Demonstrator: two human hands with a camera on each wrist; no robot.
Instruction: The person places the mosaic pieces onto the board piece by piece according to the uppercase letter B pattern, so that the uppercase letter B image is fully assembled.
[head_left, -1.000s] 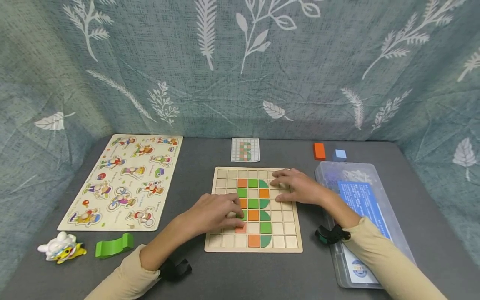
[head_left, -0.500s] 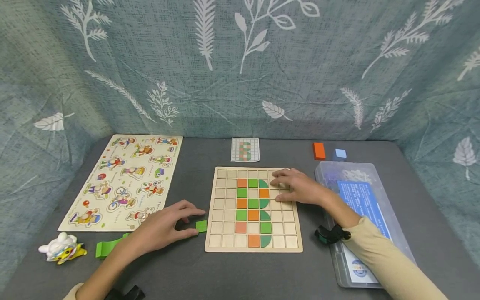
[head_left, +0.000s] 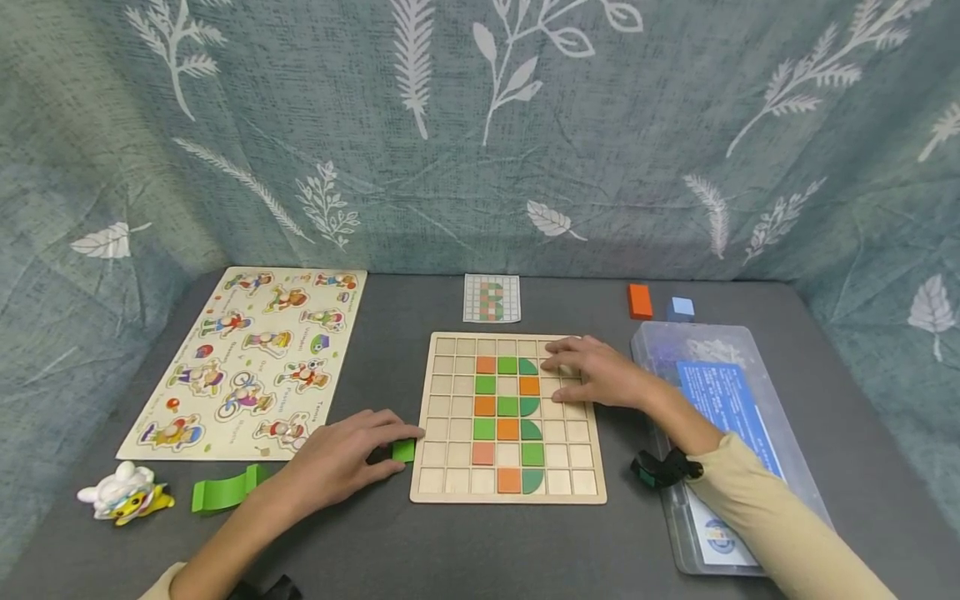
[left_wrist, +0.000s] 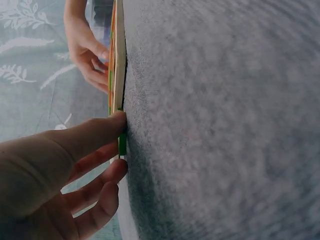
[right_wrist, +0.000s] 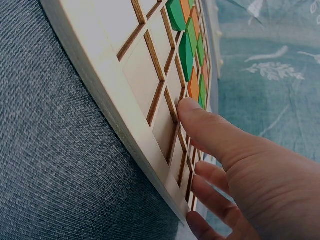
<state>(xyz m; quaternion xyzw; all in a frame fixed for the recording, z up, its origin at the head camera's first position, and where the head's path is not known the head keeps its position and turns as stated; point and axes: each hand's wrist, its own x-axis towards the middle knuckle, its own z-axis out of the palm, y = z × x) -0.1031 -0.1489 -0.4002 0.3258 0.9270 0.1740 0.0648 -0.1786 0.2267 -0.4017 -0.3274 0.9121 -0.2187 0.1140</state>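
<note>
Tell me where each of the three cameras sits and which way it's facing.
Head: worn high, facing forward and down at the grid board; shows both forearms, left hand and right hand.
Left wrist: low, looks along the grey mat; left-hand fingers touch the green tile.
Right wrist: low, looks across the board; right-hand fingers rest on it.
Shared: all show the board.

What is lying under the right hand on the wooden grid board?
The right hand rests flat on the wooden grid board, covering plain wooden squares right of the coloured tiles. Whether any tile lies beneath the palm cannot be seen.
</note>
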